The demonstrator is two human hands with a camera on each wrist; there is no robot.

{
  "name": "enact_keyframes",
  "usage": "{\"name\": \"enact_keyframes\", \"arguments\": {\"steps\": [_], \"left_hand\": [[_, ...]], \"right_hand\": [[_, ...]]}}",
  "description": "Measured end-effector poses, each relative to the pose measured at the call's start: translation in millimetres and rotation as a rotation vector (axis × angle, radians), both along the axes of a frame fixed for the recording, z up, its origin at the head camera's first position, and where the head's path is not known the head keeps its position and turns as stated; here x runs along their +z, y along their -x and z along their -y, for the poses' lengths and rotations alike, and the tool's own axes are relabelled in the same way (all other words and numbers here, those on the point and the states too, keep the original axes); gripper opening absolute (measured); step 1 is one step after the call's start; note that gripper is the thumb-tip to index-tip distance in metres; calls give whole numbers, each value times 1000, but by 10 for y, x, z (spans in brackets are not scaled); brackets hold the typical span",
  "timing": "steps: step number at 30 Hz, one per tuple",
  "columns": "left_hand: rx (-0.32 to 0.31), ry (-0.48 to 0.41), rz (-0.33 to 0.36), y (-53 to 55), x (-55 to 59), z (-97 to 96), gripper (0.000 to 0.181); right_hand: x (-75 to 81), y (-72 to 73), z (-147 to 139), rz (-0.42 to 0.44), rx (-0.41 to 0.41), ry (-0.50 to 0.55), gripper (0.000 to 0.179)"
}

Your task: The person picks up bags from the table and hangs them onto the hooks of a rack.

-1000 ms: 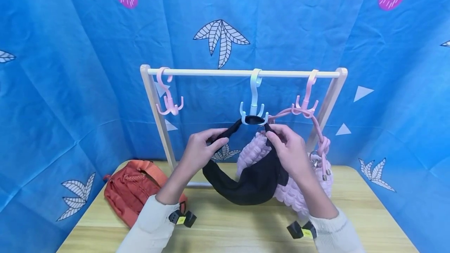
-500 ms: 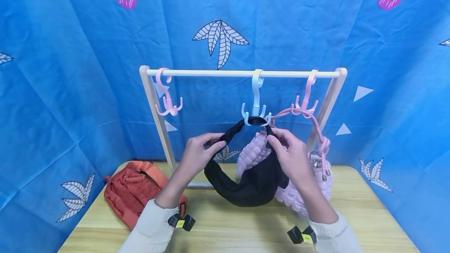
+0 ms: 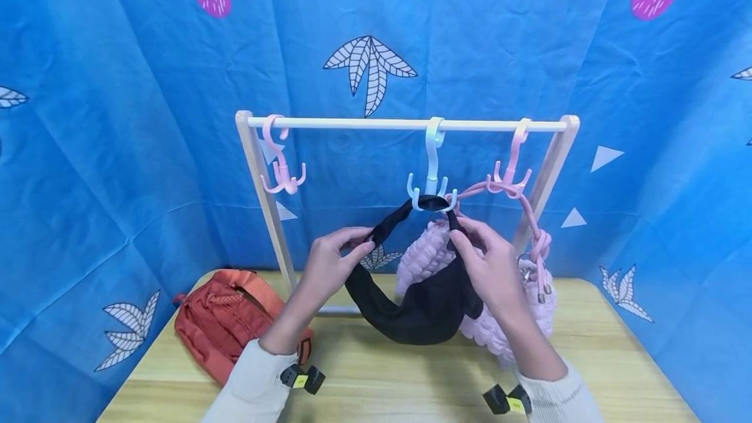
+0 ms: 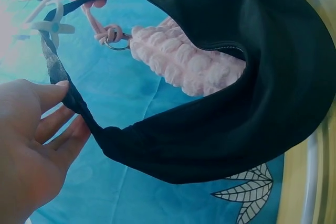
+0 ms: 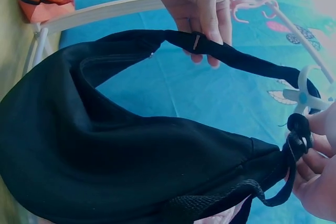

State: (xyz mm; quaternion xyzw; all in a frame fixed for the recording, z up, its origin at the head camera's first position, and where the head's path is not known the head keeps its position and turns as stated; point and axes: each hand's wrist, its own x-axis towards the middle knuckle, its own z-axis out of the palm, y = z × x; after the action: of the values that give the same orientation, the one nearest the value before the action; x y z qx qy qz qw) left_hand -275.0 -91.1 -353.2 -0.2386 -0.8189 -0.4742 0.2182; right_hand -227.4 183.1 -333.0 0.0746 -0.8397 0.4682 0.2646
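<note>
A black crescent-shaped shoulder bag (image 3: 411,318) hangs below the light blue hook hanger (image 3: 432,158) at the middle of the rack, its strap (image 3: 392,222) looped over the lower prongs. My left hand (image 3: 333,263) pinches the left side of that strap between thumb and fingers. On the other side, my right hand (image 3: 489,266) holds the strap close to where it joins the bag. The right wrist view shows a buckle (image 5: 196,42) under the left fingers and a knotted strap end (image 5: 299,135) at the right hand. Part of the bag's zipper (image 4: 226,49) shows along its opening.
A pink puffy bag (image 3: 424,256) hangs from the right pink hook (image 3: 511,168), behind the black one. The left pink hook (image 3: 282,168) bears nothing. A red backpack (image 3: 220,318) lies on the wooden table (image 3: 364,384), left of the white-barred rack (image 3: 352,123).
The blue hook has slid slightly right along the bar, and the black bag with it. My left hand has shifted a little lower, my right slightly right and down, both still on the strap.
</note>
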Motion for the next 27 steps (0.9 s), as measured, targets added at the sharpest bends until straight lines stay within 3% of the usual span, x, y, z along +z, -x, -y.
{"name": "enact_keyframes", "arguments": {"steps": [8,27], "left_hand": [[-9,11,34,-17,-20,27,30],[14,60,71,-69,-96,41,31]], "right_hand": [[-34,-31,10,-117,-16,5,39],[-109,-130,-20,-164,-60,-54,46]]}}
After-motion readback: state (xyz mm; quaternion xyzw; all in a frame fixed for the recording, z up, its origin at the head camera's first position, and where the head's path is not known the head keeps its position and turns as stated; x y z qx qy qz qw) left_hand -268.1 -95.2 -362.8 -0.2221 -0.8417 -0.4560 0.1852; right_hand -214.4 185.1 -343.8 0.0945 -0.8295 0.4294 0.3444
